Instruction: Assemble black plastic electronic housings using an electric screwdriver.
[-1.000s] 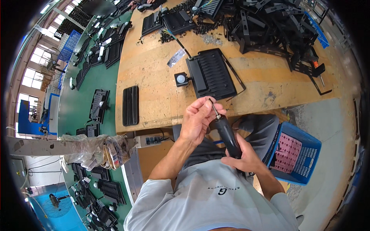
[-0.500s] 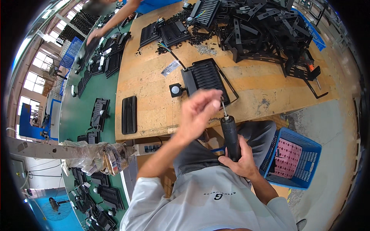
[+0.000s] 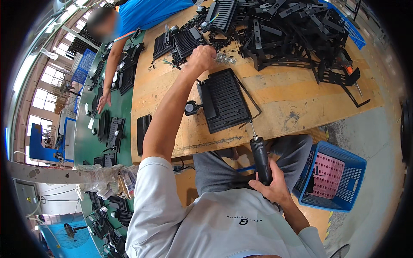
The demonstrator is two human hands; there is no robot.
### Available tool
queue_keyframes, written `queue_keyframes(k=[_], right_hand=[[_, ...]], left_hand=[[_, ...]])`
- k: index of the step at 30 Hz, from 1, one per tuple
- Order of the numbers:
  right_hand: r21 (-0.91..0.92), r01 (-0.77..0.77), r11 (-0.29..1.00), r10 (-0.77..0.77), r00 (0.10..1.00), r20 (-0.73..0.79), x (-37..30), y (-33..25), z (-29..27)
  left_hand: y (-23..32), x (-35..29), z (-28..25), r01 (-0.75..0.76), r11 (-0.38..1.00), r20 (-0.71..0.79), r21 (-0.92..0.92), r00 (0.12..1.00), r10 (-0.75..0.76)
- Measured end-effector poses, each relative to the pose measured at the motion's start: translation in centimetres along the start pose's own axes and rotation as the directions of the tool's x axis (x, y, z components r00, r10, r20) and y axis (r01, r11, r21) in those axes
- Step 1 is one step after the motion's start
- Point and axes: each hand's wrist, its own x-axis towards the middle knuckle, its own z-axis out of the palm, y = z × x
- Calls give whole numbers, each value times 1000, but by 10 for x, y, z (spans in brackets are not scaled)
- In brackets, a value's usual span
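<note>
My right hand (image 3: 273, 185) is wrapped round a black electric screwdriver (image 3: 260, 160). Its bit points up to the lower right corner of a black finned floodlight (image 3: 224, 99), near the foot of its U-shaped bracket (image 3: 249, 93). A small sensor with a white dome (image 3: 191, 108) sticks out from the floodlight's left side. My left hand (image 3: 203, 58) reaches over the bench beside a heap of small silver screws (image 3: 226, 58). Its fingers are curled in, and whatever they hold is hidden beneath the hand.
Black metal brackets (image 3: 292, 38) are piled at the far right. More floodlights (image 3: 188, 42) lie at the back among black bits. A black panel (image 3: 143, 133) is on the left. A co-worker's hand (image 3: 104, 101) hangs over the green table. A blue basket (image 3: 333, 176) stands right.
My left hand has moved from the floodlight's near corner to the screws farther back. The right hand keeps the screwdriver near that corner. The co-worker's arm has come nearer over the green table.
</note>
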Motion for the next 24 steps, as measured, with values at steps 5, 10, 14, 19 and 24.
queue_keyframes(k=[5,10,14,19,24], right_hand=[[-27,-31,999,31,999,22,-1,4,-7],[-13,15,1000,-16,999,-31,4,1,-4],[-56,-45,997,43,998,-39,-1,0,-5],[-58,-154,986,157,987,41,-9,10,-6],[21,-208,978,206,976,73,-13,14,-8]], left_hand=[[-2,-6,6,-41,999,-7,-10,999,41],[-3,-4,9,-73,995,-16,73,997,75],[12,-5,7,-207,924,37,321,978,206],[9,-7,-3,-145,930,-120,339,973,195],[34,-20,-23,-147,978,-331,149,924,189]])
